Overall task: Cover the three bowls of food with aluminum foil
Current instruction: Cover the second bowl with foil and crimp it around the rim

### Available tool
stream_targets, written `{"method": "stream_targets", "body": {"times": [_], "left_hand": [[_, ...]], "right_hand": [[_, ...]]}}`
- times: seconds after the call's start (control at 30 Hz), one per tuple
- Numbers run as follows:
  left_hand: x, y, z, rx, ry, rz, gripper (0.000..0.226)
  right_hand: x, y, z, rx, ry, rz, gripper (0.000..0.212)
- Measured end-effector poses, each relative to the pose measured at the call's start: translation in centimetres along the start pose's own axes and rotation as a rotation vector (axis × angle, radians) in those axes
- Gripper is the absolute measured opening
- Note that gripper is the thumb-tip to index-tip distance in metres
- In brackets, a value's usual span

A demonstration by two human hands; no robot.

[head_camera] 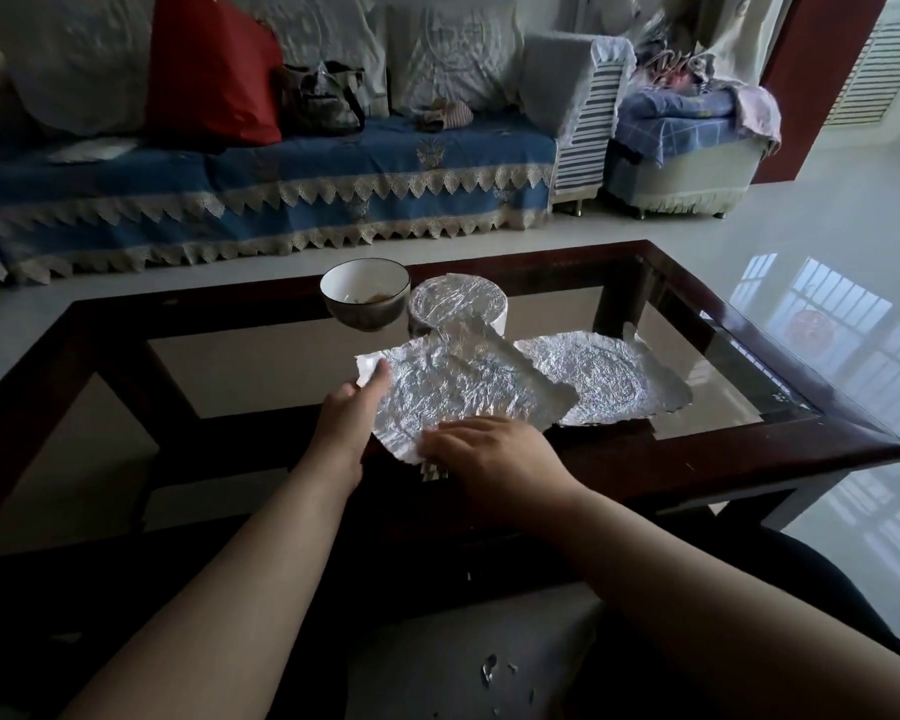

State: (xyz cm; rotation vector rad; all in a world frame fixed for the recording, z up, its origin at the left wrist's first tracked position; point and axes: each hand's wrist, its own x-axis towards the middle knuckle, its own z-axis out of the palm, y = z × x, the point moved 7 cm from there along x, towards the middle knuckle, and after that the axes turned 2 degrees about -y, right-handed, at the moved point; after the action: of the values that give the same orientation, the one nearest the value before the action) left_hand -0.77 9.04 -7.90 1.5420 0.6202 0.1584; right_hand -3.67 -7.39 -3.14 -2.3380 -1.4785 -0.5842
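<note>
Left hand (357, 402) pinches the far-left corner of the foil sheet (463, 387); right hand (481, 449) lies flat w/ fingers spread on its near edge, by the bench (749, 449) rim. Foil's thin, crinkled, shiny — feather-light, tears easy, holds a crease, so take it by corners/edges. Just beyond the hands: open bowl (365, 293), white ceramic w/ dark rim, some food inside. Beside it, covered bowl (455, 304), foil moulded round. Second sheet (604, 376) lies right of the right hand.
</note>
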Motion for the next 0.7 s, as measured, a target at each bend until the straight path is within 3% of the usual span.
{"method": "stream_targets", "body": {"times": [0.03,0.07,0.17,0.23,0.3,0.4,0.47,0.53,0.6,0.7], "left_hand": [[0.1,0.0,-0.2,0.07,0.049,0.036,0.044],[0.4,-0.2,-0.3,0.111,0.08,0.064,0.039],[1.1,-0.2,-0.6,0.156,0.133,0.077,0.055],[1.3,-0.2,-0.7,0.209,0.137,0.066,0.056],[1.4,-0.2,-0.6,0.221,0.11,0.051,0.055],[1.2,0.8,-1.2,0.087,0.099,0.071,0.064],[0.4,3.9,-3.1,0.234,0.294,0.34,0.066],[-1.9,7.8,-3.0,0.498,0.42,0.715,0.053],[-3.6,9.9,-0.1,0.694,0.223,0.881,0.043],[-3.7,8.2,5.4,0.99,-0.179,0.684,0.055]], "right_hand": [[0.1,-0.3,0.4,0.0,-0.01,-0.004,0.03],[0.1,-0.5,0.7,0.005,-0.022,0.013,0.031],[0.4,-0.6,0.9,-0.017,-0.001,0.081,0.036],[0.6,-1.1,0.0,-0.024,0.014,0.09,0.052],[0.6,-1.1,-2.0,0.033,0.113,0.11,0.063],[-0.1,1.8,-5.7,0.267,0.371,0.333,0.05],[-1.0,5.3,-7.2,0.426,0.532,0.565,0.036],[-1.7,8.4,-8.1,0.444,0.627,0.708,0.023],[-1.7,11.2,-7.5,0.391,0.517,0.841,0.025],[-1.5,13.9,-3.6,0.359,0.094,1.045,0.046]]}}
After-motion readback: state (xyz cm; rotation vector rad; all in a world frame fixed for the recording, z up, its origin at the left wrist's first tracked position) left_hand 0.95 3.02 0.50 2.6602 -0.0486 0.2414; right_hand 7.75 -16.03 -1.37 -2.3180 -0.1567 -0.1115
